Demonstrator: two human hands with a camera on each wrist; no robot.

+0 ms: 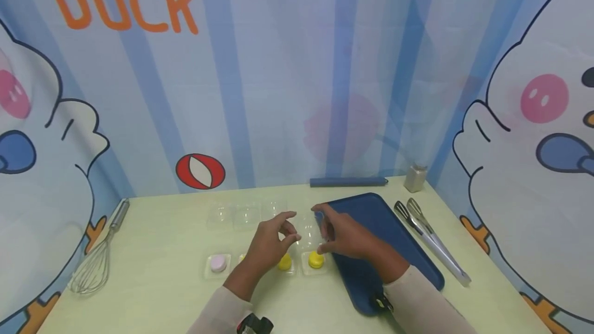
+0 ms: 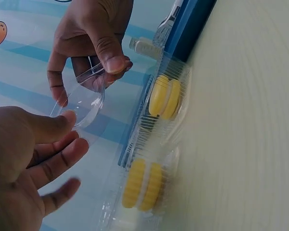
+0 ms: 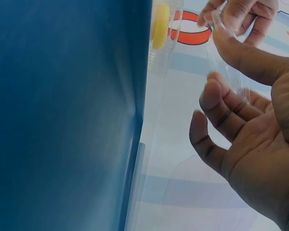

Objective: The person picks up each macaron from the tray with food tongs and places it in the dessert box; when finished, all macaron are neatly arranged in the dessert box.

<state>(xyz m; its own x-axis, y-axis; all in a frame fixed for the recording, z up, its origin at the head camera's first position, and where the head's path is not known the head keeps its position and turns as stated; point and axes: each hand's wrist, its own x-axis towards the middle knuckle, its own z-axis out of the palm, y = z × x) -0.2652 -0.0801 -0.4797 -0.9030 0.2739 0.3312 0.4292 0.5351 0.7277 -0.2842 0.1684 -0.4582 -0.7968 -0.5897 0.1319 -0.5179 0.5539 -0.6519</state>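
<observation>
Between both hands is a clear plastic lid, raised above the table. My left hand pinches one edge of it with thumb and fingers. The opposite edge is held by my right hand, thumb on one side. Below the hands, yellow macarons sit in small clear plastic bases, and the left forearm partly hides one. A lilac macaron rests in its own base at the left end of the row. In the right wrist view the lid shows edge-on, partly behind the fingers.
Behind the row lie more clear plastic lids. A blue tray lies under the right forearm, with tongs beside it. At the back are a blue bar and a metal shaker. A whisk lies far left.
</observation>
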